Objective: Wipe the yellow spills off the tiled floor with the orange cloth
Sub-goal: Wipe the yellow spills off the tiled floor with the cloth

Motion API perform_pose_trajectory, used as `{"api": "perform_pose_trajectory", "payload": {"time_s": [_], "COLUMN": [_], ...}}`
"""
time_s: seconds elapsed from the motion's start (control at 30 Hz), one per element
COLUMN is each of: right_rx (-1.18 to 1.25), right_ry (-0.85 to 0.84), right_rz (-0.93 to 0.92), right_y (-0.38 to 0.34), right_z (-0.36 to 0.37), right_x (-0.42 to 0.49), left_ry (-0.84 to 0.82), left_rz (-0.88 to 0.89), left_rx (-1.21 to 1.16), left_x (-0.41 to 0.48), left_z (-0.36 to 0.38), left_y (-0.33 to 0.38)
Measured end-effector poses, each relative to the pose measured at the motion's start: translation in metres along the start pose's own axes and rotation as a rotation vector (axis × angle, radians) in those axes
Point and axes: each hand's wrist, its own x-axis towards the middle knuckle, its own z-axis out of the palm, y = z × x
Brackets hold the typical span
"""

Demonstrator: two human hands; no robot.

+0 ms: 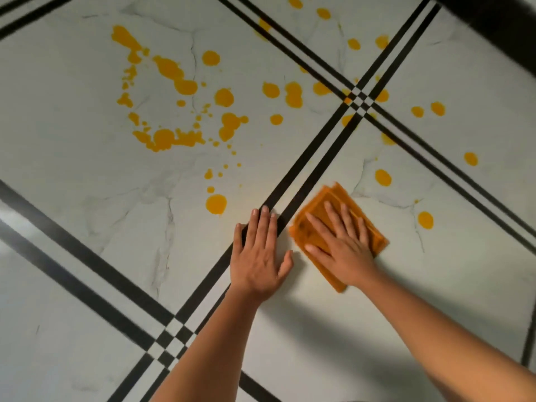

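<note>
A folded orange cloth [319, 206] lies flat on the white marble-look tiled floor [87, 175]. My right hand [340, 242] presses down on it with straight, spread fingers. My left hand [261, 253] rests flat on the bare floor just left of the cloth, its fingertips over a black double stripe [313, 158]. Yellow spills [171, 137] are scattered over the tiles above both hands. The nearest blobs are one [216, 203] up-left of my left hand and two right of the cloth [425, 219], [383, 177].
Black double stripes cross the floor diagonally and meet in checkered crossings [359, 101], [169, 336]. More yellow drops [323, 13] reach the top edge. A dark blurred shape [504, 27] fills the top right corner.
</note>
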Motion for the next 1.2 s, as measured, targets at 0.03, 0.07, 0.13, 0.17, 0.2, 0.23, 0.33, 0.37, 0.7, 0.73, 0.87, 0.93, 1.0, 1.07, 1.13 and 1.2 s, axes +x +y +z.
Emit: {"api": "perform_pose_trajectory", "payload": {"time_s": [0.03, 0.07, 0.13, 0.17, 0.2, 0.23, 0.33, 0.37, 0.7, 0.73, 0.87, 0.93, 1.0, 1.07, 1.13, 1.2], "right_rx": [0.040, 0.109, 0.190, 0.172, 0.129, 0.074, 0.024, 0.048, -0.229, -0.184, -0.160, -0.233, -0.264, -0.140, 0.069, 0.322], "right_ry": [-0.011, -0.022, -0.034, 0.007, 0.067, 0.111, 0.136, 0.153, 0.127, 0.119, 0.070, 0.054, 0.065, 0.072, 0.052, 0.139], "right_rz": [0.121, 0.249, 0.385, 0.357, 0.261, 0.138, 0.081, 0.189, -0.563, -0.456, -0.470, -0.799, -0.878, -0.752, -0.616, -0.506], "right_y": [0.008, 0.012, 0.005, 0.000, -0.001, 0.007, 0.054, 0.071, 0.170, 0.177, 0.179, 0.202, 0.223, 0.224, 0.220, 0.232], "right_z": [-0.004, -0.009, -0.020, -0.018, -0.012, -0.004, 0.003, 0.000, -0.031, -0.041, -0.044, -0.035, -0.035, -0.042, -0.050, -0.055], "right_x": [0.006, 0.022, 0.054, 0.056, 0.050, 0.039, 0.009, 0.022, 0.113, 0.131, 0.141, 0.123, 0.129, 0.136, 0.133, 0.118], "left_ry": [0.002, 0.004, -0.001, -0.003, 0.006, 0.013, 0.042, 0.047, -0.028, -0.026, 0.013, 0.007, 0.018, 0.079, 0.193, 0.285], "left_rz": [0.023, 0.045, 0.072, 0.080, 0.089, 0.096, 0.098, 0.088, 0.321, 0.281, 0.059, 0.011, -0.055, -0.158, -0.317, -0.389], "left_rx": [0.006, 0.021, 0.052, 0.059, 0.066, 0.072, 0.098, 0.103, 0.227, 0.224, 0.202, 0.178, 0.151, 0.088, -0.023, -0.100], "left_x": [0.005, 0.011, 0.024, 0.031, 0.038, 0.046, 0.067, 0.074, 0.132, 0.132, 0.131, 0.129, 0.125, 0.122, 0.128, 0.142], "left_z": [-0.001, -0.001, 0.000, 0.001, 0.001, 0.001, 0.000, 0.000, 0.000, 0.003, 0.013, 0.022, 0.028, 0.030, 0.028, 0.024], "left_y": [0.003, 0.006, 0.012, 0.015, 0.017, 0.021, 0.029, 0.034, 0.074, 0.079, 0.096, 0.107, 0.121, 0.141, 0.166, 0.193]}}
